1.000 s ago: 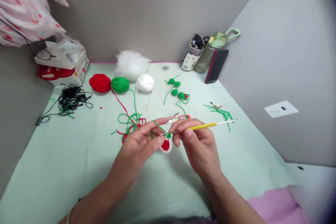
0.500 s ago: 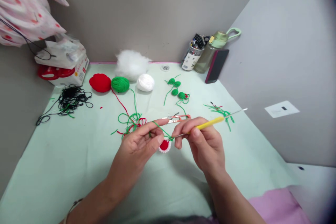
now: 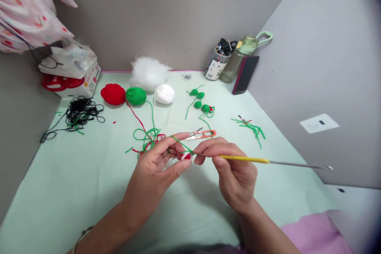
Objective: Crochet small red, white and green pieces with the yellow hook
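My left hand (image 3: 157,166) pinches a small red crochet piece with a white edge (image 3: 185,156) and has green yarn (image 3: 181,142) looped over its forefinger. My right hand (image 3: 232,166) grips a yellow-handled crochet hook (image 3: 253,160); its hook end meets the piece and its long metal tail points right. Both hands hover over the pale green table cover (image 3: 89,182) near its middle. Orange-handled thread snips (image 3: 202,134) lie just behind the hands.
Red (image 3: 113,94), green (image 3: 136,95) and white (image 3: 165,93) yarn balls and white stuffing (image 3: 149,72) sit at the back. Small green crochet pieces (image 3: 201,101), green scraps (image 3: 251,127), tangled black thread (image 3: 80,112), a box (image 3: 77,79), pen cup (image 3: 218,63), bottle (image 3: 242,53) and phone (image 3: 245,74) surround them.
My right hand has swung the hook's tail from pointing up-right to lying almost level and reaching further right. The red piece has risen closer into my left fingers.
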Available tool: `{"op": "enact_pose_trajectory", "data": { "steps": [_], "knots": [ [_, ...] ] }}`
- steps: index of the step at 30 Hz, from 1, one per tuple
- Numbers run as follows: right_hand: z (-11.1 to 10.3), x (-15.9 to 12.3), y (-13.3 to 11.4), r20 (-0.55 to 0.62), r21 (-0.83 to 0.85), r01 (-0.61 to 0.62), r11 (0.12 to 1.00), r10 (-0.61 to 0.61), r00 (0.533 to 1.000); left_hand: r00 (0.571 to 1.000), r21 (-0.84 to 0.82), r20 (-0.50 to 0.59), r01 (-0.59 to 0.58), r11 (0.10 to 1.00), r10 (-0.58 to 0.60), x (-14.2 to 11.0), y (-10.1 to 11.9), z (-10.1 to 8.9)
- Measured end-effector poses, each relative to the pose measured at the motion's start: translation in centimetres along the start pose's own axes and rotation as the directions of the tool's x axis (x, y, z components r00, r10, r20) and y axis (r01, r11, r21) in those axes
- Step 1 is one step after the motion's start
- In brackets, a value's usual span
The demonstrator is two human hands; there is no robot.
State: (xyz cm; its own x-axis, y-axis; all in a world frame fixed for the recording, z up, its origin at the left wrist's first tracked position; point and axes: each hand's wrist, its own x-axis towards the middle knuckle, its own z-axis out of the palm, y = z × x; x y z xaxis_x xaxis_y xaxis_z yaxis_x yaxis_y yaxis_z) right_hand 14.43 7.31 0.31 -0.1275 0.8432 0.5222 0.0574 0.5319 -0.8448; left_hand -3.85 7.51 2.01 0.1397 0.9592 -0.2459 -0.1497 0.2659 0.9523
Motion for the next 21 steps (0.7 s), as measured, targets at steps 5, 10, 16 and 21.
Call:
{"op": "enact_pose_trajectory", "data": {
  "steps": [5,10,16,21],
  "knots": [
    [0.21,0.14,-0.04,-0.012,0.065,-0.027,0.997,0.028,1.0,1.0,-0.001,-0.022,0.01,1.0,-0.01,-0.03,-0.02,0.18],
    [0.0,0.21,-0.17,0.022,0.11,-0.045,0.993,0.043,0.999,1.0,-0.042,0.008,0.026,0.999,-0.026,-0.03,0.0,0.07],
    [-0.13,-0.04,0.02,0.058,-0.015,0.051,0.999,-0.05,0.997,1.0,-0.07,-0.004,0.028,0.997,-0.029,0.07,-0.16,0.1],
    [-0.11,-0.41,0.17,0.098,-0.141,0.182,0.973,-0.17,0.981,1.0,-0.088,-0.02,0.021,0.996,-0.023,0.07,-0.32,0.19]
  ]
}}
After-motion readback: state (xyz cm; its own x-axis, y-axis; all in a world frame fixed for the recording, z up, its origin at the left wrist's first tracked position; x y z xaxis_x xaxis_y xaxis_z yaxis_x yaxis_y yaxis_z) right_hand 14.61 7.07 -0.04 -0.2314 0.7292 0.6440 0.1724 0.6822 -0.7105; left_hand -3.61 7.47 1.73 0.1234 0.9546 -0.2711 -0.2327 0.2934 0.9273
